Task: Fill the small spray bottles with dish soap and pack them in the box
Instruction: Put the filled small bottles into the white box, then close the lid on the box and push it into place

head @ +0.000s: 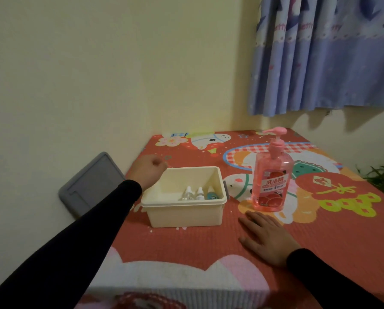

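Three small spray bottles (199,194) lie in a row inside a cream plastic box (184,214) at frame centre, on a red cartoon-print table (197,241). The left hand (147,171), loosely curled and seemingly empty, hovers just beyond the box's upper-left corner, nearest the bottles. The right hand (268,238) rests flat, fingers spread, just below the upright pink dish soap pump bottle (272,181), right of the box.
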The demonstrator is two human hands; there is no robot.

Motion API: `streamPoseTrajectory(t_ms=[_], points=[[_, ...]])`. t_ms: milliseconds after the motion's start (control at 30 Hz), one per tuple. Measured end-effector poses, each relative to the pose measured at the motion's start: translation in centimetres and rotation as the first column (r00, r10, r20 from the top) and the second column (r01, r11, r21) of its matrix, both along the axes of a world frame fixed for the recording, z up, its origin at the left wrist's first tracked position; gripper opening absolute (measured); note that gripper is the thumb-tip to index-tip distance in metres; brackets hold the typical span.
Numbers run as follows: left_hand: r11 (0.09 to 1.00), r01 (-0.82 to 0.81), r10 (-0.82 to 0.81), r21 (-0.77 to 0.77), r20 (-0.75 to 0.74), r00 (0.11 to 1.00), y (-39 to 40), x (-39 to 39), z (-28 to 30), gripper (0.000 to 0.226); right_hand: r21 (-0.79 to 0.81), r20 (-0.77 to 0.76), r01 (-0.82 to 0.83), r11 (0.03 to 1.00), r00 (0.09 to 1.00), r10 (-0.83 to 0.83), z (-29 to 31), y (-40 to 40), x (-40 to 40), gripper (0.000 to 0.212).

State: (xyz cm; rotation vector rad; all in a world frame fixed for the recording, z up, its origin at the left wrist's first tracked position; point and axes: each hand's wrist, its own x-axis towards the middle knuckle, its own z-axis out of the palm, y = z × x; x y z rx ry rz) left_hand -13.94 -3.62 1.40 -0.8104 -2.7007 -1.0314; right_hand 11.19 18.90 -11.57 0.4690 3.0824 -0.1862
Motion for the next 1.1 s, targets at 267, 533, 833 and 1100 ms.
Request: streamPoseTrajectory(t_ms=[267, 533, 833, 1100], points=[[0.969, -0.211, 0.219, 0.13, -0.048, 0.974, -6.8, 1.7, -1.4, 0.031, 0.02, -0.015, -0.056, 0.998, 0.998, 0.057, 0.4, -0.7, -0.1, 0.111], [0.861, -0.503, 0.496, 0.075, 0.094, 0.863, -12.2, 2.2, -3.6, 0.039, 0.068, -0.108, -0.192, 0.979, 0.974, 0.198, 1.1, -4.3, -1.2, 0.108], [0.775, -0.631, 0.607, -0.015, 0.291, 0.739, -15.2, 1.9, -6.2, 0.051, 0.081, -0.268, -0.207, 0.975, 0.938, 0.221, 1.2, -5.4, -2.3, 0.1], [0.784, -0.621, 0.577, 0.006, 0.363, 0.732, -15.5, 0.9, -6.7, 0.041, 0.107, -0.337, -0.182, 0.978, 0.918, 0.207, 1.4, -5.2, -2.1, 0.085]])
